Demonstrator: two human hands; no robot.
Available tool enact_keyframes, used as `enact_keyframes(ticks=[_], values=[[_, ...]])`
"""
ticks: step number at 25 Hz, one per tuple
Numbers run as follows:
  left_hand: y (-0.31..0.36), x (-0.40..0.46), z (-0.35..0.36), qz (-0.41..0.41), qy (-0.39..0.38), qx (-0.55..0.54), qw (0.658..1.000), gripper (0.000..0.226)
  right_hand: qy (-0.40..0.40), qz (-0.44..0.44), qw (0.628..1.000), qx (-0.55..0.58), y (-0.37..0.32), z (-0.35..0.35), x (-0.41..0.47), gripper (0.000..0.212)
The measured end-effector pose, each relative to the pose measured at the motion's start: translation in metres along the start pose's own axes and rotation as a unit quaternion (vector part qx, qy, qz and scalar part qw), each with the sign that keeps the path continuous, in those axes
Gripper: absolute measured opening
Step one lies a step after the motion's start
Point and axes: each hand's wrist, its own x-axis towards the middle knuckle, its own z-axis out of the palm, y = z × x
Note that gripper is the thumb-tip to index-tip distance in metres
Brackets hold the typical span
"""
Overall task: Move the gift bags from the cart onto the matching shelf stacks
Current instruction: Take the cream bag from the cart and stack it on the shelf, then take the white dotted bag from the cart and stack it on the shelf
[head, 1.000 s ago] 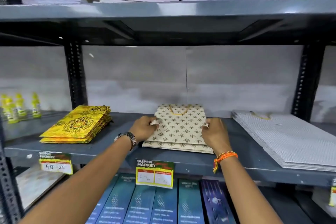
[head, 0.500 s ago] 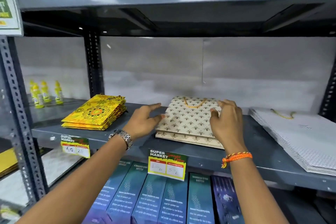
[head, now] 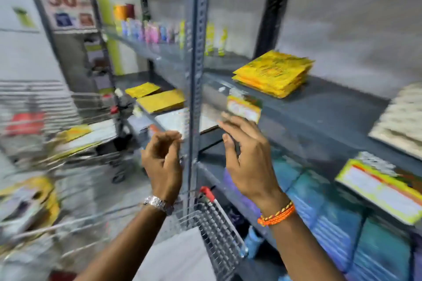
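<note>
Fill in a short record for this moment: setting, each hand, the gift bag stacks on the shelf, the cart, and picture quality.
setting: shop aisle with a grey metal shelf
left hand: empty, fingers curled, in the air
right hand: empty, fingers spread, in the air
yellow gift bag stack: flat on the shelf
cream patterned gift bag stack: flat on the shelf, at the right edge
wire cart: below the hands
picture quality: strong motion blur
</note>
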Motion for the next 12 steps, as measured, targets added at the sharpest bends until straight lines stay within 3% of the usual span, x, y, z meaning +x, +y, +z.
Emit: enact_keyframes(ticks=[2, 4, 7, 10, 12], values=[[-0.051, -0.012, -0.061, -0.074, 0.075, 0.069, 0.992, 0.027, -0.095, -0.007, 0.995, 0.039, 0.013, 0.067, -0.029, 0.035], [-0.114, -0.031, -0.118, -0.188, 0.149, 0.122, 0.963, 0.018, -0.209, 0.003, 0.977, 0.047, 0.040, 0.135, -0.067, 0.034], [-0.207, -0.070, -0.199, -0.411, 0.235, 0.137, 0.870, 0.017, -0.421, 0.067, 0.904, 0.018, 0.093, 0.240, -0.138, 0.034], [-0.383, -0.159, -0.306, -0.615, 0.242, 0.120, 0.741, 0.065, -0.565, 0.133, 0.813, -0.043, 0.139, 0.317, -0.203, 0.037], [-0.458, -0.201, -0.329, -0.662, 0.294, 0.142, 0.675, 0.094, -0.645, 0.107, 0.753, -0.079, 0.162, 0.364, -0.238, 0.043]])
